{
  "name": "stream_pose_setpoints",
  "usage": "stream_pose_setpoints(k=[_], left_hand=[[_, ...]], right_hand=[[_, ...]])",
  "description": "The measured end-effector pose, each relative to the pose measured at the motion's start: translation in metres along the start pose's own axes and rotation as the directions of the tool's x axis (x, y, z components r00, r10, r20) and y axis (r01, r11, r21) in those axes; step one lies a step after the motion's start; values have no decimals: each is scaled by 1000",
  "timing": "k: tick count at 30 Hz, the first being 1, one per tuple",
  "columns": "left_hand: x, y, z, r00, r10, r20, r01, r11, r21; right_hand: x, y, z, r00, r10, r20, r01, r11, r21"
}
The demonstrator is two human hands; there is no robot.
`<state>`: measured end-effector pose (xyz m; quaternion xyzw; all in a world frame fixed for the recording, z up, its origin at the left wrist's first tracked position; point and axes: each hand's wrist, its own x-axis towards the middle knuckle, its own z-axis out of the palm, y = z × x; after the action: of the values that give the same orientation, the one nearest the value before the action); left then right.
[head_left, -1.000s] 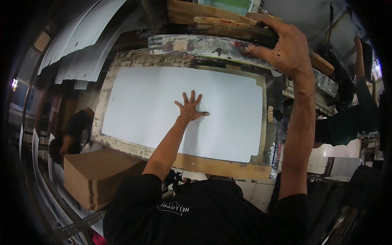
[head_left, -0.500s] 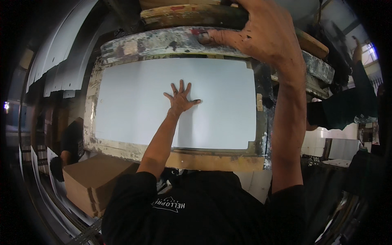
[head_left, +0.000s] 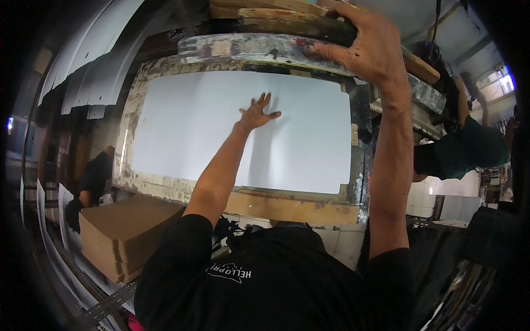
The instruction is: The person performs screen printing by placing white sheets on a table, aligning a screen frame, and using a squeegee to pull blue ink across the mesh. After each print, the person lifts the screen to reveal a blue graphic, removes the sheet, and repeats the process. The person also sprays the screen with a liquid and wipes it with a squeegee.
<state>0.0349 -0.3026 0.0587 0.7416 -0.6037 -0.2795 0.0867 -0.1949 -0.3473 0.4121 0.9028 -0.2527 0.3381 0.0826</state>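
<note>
A large white sheet (head_left: 187, 127) with notched corners lies flat on a paint-stained work board (head_left: 128, 138). My left hand (head_left: 256, 115) is over the sheet's upper middle, fingers apart and holding nothing. Whether its fingertips touch the sheet, I cannot tell. At the sheet's far side, a long paint-smeared frame (head_left: 248, 47) stands raised. My right hand (head_left: 372, 49) grips this frame toward its right part, thumb on the near face. The other fingers reach behind the bar and are partly hidden.
Brown cardboard pieces (head_left: 130, 226) are stacked at lower left. White sheets (head_left: 91, 60) hang at upper left. A wooden strip (head_left: 292, 207) runs along the board's near edge. One person in dark green (head_left: 469, 149) is at the right; another person's dark-clothed arm (head_left: 95, 179) shows at left.
My left hand has shifted away from me and to the right, from a flat spread on the sheet. My right hand keeps its hold on the frame. The whole view has turned slightly.
</note>
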Motion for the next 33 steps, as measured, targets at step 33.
stream_pose_setpoints(k=[33], left_hand=[[-262,-84,120,662,-111,-741,-241,905,-351]], right_hand=[[-277,-97,153,829,222,514,-411,865,290]])
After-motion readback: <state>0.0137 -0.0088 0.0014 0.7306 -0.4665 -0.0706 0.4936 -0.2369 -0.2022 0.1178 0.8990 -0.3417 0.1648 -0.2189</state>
